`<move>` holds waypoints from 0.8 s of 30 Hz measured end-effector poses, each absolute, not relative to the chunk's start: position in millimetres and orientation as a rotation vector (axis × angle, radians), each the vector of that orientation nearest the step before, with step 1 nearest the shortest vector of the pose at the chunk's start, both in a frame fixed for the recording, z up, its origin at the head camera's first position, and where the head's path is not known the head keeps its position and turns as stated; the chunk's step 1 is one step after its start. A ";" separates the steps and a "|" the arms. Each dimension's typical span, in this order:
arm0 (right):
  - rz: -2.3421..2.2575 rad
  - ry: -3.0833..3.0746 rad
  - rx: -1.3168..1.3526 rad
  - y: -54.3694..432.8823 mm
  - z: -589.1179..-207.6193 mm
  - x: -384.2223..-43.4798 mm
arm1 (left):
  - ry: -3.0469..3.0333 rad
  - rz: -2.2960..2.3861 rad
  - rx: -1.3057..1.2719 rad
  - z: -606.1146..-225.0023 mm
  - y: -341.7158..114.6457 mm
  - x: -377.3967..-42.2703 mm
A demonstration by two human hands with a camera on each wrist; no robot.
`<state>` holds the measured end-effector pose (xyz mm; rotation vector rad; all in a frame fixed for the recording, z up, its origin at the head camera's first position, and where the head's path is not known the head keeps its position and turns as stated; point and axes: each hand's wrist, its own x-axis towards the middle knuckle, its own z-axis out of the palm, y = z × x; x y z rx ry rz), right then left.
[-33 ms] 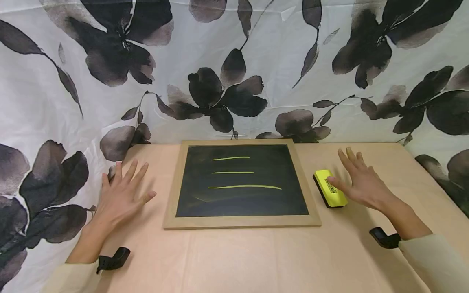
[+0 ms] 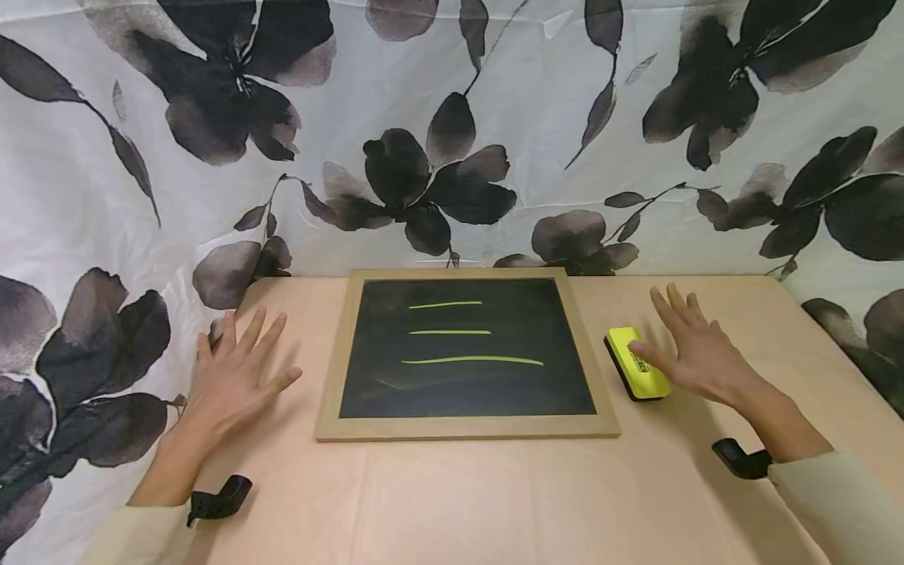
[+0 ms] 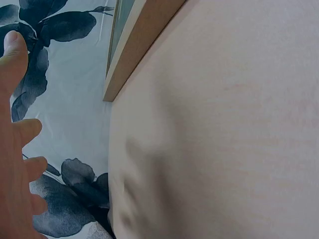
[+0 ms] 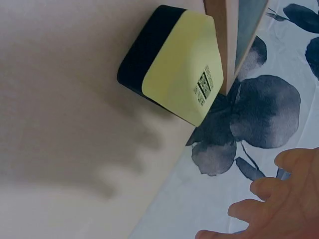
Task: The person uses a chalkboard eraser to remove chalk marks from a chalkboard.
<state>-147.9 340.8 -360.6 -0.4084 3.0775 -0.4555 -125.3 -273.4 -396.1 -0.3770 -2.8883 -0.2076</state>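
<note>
No object is held by either of the hands: fingers are spread wide on the left hand (image 2: pixel 236 384), left of the chalkboard (image 2: pixel 466 392), and on the right hand (image 2: pixel 706 361), right of it. Both are raised above the surface (image 2: pixel 452 502), thumbs turned toward the chalkboard. Cream sleeves (image 2: pixel 826 502) are worn, with a black angular device (image 2: pixel 741 459) at each wrist. The block-shaped eraser (image 2: pixel 646 383), yellow over a black base and printed with a label, is laid just right of the chalkboard; it is partly covered by the right thumb from the head view, but the right wrist view shows it apart from the hand. The dark, smudged chalkboard is framed in pale wood and marked with three thin yellow lines (image 2: pixel 450 333). Behind the chalkboard, creased white cloth (image 2: pixel 311 118) is patterned with dark flowers.
</note>
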 end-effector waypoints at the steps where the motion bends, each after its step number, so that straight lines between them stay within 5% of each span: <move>1: -0.455 3.081 -0.408 340.7 -360.8 -147.9 | -2.884 -0.205 -0.380 -395.9 -273.0 -125.3; 24: -0.824 3.064 -0.158 332.4 -384.9 -136.8 | -2.822 -0.402 -0.388 -410.9 -258.0 -117.9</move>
